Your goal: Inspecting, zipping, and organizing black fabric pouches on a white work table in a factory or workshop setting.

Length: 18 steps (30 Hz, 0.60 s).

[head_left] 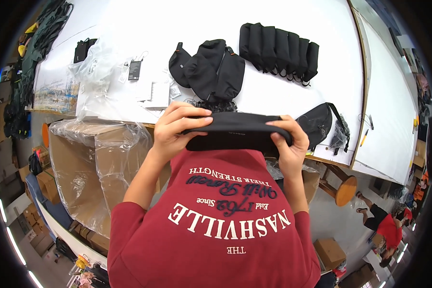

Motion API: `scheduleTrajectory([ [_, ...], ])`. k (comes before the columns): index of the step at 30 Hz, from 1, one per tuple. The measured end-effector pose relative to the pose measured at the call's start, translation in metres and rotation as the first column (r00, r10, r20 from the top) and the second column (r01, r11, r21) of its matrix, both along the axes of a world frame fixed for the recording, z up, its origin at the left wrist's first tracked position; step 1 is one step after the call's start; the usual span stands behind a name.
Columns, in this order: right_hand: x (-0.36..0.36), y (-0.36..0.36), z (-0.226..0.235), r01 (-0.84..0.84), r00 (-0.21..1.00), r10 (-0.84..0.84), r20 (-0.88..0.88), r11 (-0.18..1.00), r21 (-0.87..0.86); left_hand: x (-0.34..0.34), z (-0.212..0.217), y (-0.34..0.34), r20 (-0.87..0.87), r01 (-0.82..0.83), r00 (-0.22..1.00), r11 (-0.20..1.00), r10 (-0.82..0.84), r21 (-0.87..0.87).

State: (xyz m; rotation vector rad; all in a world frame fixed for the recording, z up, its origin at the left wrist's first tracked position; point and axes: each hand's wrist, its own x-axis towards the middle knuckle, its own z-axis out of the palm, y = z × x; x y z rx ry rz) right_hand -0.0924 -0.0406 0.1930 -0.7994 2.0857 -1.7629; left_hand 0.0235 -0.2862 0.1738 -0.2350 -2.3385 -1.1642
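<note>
A black fabric bag (240, 129) stretches sideways between my two hands, close to my chest at the table's near edge. My left hand (177, 127) pinches its left end, fingers over the top and thumb below. At the other end, my right hand (291, 137) grips the corner between thumb and fingers. Just beyond it lies a pile of black bags (216, 69) with zippers, one showing small orange tabs. To the right of my right hand, a black waist bag (316, 126) with a strap rests on the table.
Several black pouches (279, 50) stand in a row on the white table (302, 14). At left are clear plastic bags (98, 67), a black hang tag (135, 70) and a cardboard box (77, 168) lined with plastic. A yellow pen (364, 138) and a wooden stool (345, 191) are at right.
</note>
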Motion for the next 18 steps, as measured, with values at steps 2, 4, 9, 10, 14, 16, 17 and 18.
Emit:
scheduleTrajectory([
  [2,0.011,0.003,-0.006,0.019,0.989,0.011,0.145,0.978,-0.208,0.006,0.005,-0.001,0.035,-0.029,0.999,1.0,0.028,0.005],
  [4,0.005,0.02,-0.014,-0.177,0.972,0.193,0.135,0.976,-0.124,0.014,0.01,-0.005,0.14,0.059,0.989,0.998,-0.054,-0.031],
  [9,-0.002,0.022,0.042,-0.338,0.912,0.393,-0.116,0.883,0.326,0.013,0.044,-0.009,0.28,0.241,0.93,0.97,-0.239,0.029],
  [10,-0.005,0.024,0.046,-0.357,0.895,0.429,-0.121,0.852,0.382,0.012,0.051,-0.01,0.29,0.283,0.922,0.958,-0.257,-0.051],
  [14,-0.015,0.029,0.036,-0.409,0.904,0.427,0.002,0.863,0.296,0.008,0.051,-0.01,0.316,0.361,0.899,0.922,-0.303,-0.141],
  [16,-0.03,0.028,0.036,-0.512,0.854,0.455,0.25,0.819,0.259,-0.003,0.044,-0.009,0.338,0.357,0.89,0.929,-0.306,-0.099],
  [17,-0.039,0.027,0.041,-0.551,0.827,0.481,0.292,0.796,0.251,-0.009,0.042,-0.007,0.328,0.322,0.893,0.947,-0.306,0.006],
  [18,-0.045,0.026,0.043,-0.473,0.868,0.401,0.293,0.847,0.241,-0.017,0.041,-0.006,0.318,0.285,0.897,0.952,-0.305,0.111],
])
